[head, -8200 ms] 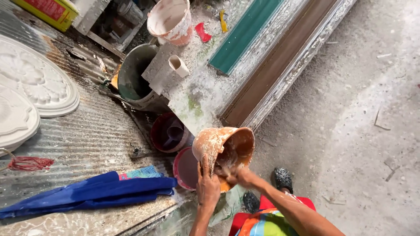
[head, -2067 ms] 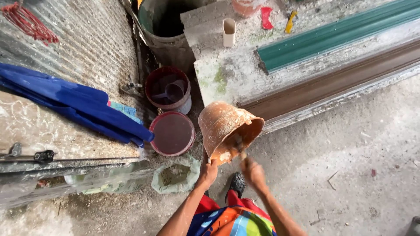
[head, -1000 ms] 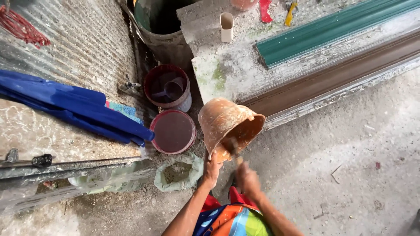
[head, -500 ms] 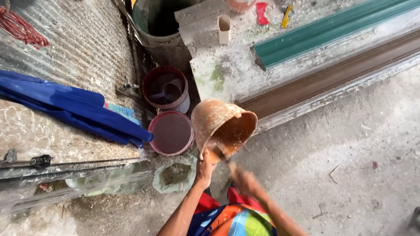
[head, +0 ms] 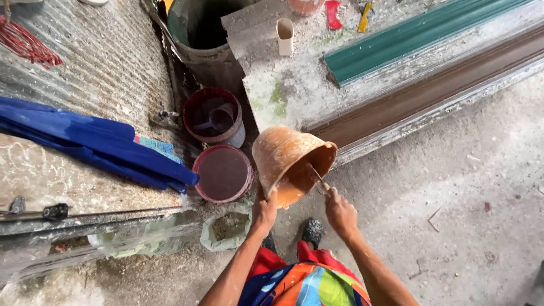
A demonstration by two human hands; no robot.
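My left hand [head: 264, 210] grips the lower rim of an orange bucket [head: 281, 156] crusted with pale plaster, tilted so its mouth faces right and towards me. My right hand [head: 340, 211] is closed on a thin tool [head: 316, 178] whose tip reaches inside the bucket's mouth. The bucket hangs above the dusty concrete floor, just in front of my feet.
Two dark red buckets [head: 222, 173] [head: 214, 115] stand left of the orange one. A grey-green drum [head: 199, 29] is behind them. A blue cloth [head: 93, 143] lies on the corrugated sheet [head: 96, 68]. Green [head: 419, 35] and brown [head: 430, 90] profile strips lie on a slab at right. A sack [head: 225, 228] sits by my feet.
The bucket has stayed tilted in my left hand. My right hand, blurred and lower half a second ago, has come back up with the tool into the bucket's mouth.
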